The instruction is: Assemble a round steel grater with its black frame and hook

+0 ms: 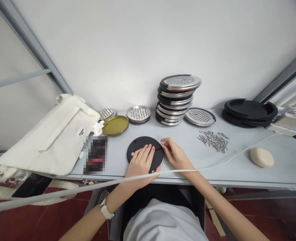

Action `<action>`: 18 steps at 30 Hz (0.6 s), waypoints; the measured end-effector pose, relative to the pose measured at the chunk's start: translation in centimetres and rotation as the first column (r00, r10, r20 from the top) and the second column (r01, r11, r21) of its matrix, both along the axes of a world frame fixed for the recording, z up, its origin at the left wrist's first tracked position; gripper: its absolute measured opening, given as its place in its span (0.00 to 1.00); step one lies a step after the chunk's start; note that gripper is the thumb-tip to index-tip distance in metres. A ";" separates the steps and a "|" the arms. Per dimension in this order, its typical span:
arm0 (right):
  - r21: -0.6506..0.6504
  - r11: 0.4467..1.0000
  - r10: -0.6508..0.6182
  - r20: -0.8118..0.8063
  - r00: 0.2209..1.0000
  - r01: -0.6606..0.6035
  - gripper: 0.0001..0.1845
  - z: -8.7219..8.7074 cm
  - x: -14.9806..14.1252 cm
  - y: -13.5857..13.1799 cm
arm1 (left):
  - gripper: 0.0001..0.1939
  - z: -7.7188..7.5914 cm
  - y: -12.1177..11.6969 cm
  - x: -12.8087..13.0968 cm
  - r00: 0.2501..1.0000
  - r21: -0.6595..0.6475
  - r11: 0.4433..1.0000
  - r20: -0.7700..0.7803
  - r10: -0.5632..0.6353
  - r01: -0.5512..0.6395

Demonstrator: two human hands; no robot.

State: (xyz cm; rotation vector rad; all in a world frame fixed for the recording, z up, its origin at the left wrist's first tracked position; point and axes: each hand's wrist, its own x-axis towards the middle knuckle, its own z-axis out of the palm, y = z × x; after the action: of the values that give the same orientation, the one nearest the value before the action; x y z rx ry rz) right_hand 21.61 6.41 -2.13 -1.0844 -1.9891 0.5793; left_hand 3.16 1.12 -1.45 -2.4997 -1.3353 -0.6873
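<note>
A black round disc [135, 144] with a silvery rim showing at its lower right lies on the table in front of me. My left hand [141, 164] rests on it, fingers stretched flat over the top and thumb by the near right edge. At the disc's right edge, my right hand [174, 154] is closed in a pinch on a small metal wire clip [162, 143], mostly hidden by the fingers. To the right lies a loose pile of similar metal wire clips [214, 140].
Behind stands a leaning stack of round metal graters with black rims [175, 100]. Nearby lie another grater [200, 117], grater plates [138, 113], a gold lid [116, 125], black trays [249, 112] and a beige rounded object [262, 157]. A white bag [50, 134] sits left. A white cable [213, 166] crosses the view.
</note>
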 end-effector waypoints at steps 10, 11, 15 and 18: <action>0.109 0.993 -0.054 0.029 0.998 0.051 0.06 0.4 0.3 0.1 | 0.28 -0.2 0.0 0.0 1.000 -0.003 1.000 0.005 0.010 -0.010; 0.108 0.993 -0.048 0.025 0.999 0.045 0.06 0.4 0.3 0.0 | 0.28 -0.2 0.0 0.0 1.000 -0.004 1.000 0.009 0.011 -0.011; 0.086 0.995 -0.047 0.000 0.999 0.047 0.07 0.8 0.2 -0.1 | 0.28 -0.2 0.0 0.0 1.000 -0.015 1.000 0.018 0.006 -0.006; 0.068 0.992 -0.107 -0.008 0.994 0.107 0.08 1.0 0.1 -0.3 | 0.29 -0.1 0.0 -0.1 1.000 -0.023 1.000 0.015 0.001 -0.001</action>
State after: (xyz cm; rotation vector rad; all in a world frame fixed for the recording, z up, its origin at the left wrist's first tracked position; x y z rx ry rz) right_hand 21.72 6.11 -1.14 -1.1395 -1.9197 0.4533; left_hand 3.09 1.09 -1.58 -2.5166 -1.3566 -0.6954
